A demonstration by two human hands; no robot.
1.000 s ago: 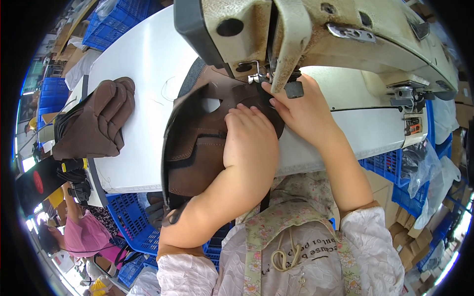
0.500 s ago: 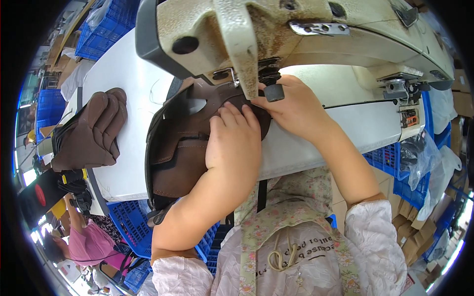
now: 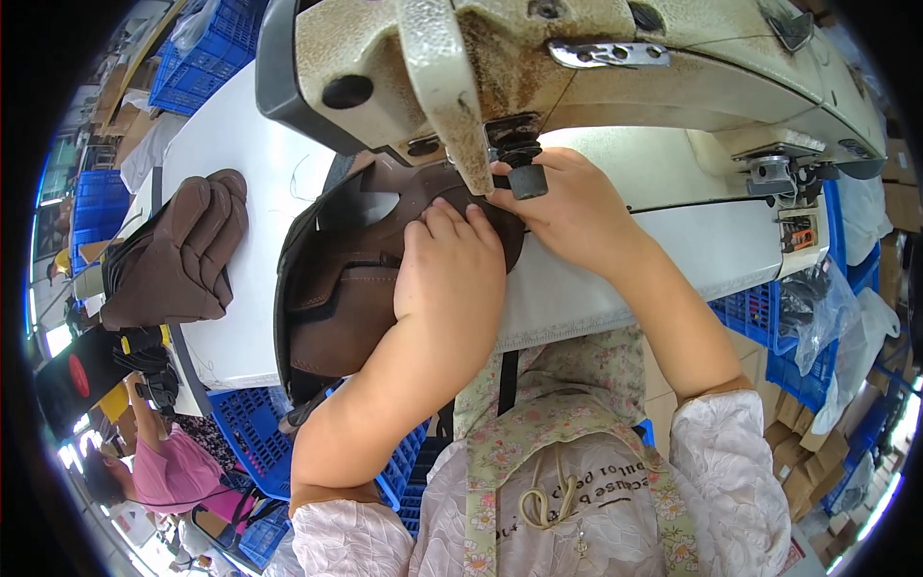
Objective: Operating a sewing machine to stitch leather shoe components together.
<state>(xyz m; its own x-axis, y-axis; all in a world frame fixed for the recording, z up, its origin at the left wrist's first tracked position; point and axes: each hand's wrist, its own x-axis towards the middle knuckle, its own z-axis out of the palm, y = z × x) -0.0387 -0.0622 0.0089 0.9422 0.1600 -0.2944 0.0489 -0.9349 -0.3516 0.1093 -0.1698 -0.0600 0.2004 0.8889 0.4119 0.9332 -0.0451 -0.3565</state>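
A brown leather piece [image 3: 338, 332] with pale stitching and a black edge lies at the near side of a cream sewing machine [image 3: 615, 91]. On its right part rests my left hand [image 3: 450, 274], fingers bent and pressed onto the leather, thumb hidden. Close to the machine's needle area, my right hand [image 3: 577, 207] holds the far right edge of the same piece. A dark round knob [image 3: 527, 181] and the machine's arm cover some of the right fingertips. The needle itself is hidden.
A stack of brown leather pieces [image 3: 178, 255] lies on the white table [image 3: 567, 322] at the left. Blue crates [image 3: 252, 438] stand below the table edge. At the lower left a person in pink [image 3: 178, 466] sits. Plastic bags [image 3: 822, 308] hang at the right.
The leather piece and my left hand have shifted slightly left. My right hand stays near the needle area. The machine appears a little further left in the picture.
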